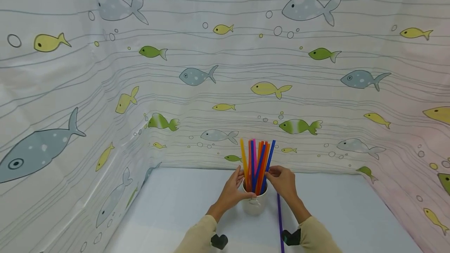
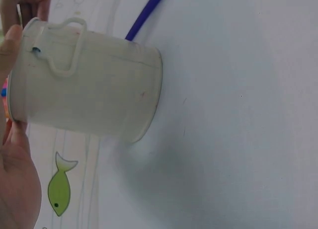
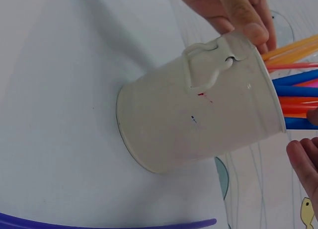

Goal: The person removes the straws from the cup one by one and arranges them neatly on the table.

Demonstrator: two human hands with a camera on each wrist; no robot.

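Observation:
A small white metal pail with a wire handle stands on the table, tilted in both wrist views. Several straws in yellow, orange, red, pink and blue stick up out of it. My left hand grips the pail at its rim, thumb on the near side and fingers round the left side. At the pail's right, my right hand pinches the rightmost blue straw just above the rim. The straws' lower ends are hidden inside the pail.
A purple straw lies on the white tabletop right of the pail, running toward the near edge beside my right forearm. Behind and at both sides hangs a fish-patterned curtain, meeting the table's far edge just beyond the pail.

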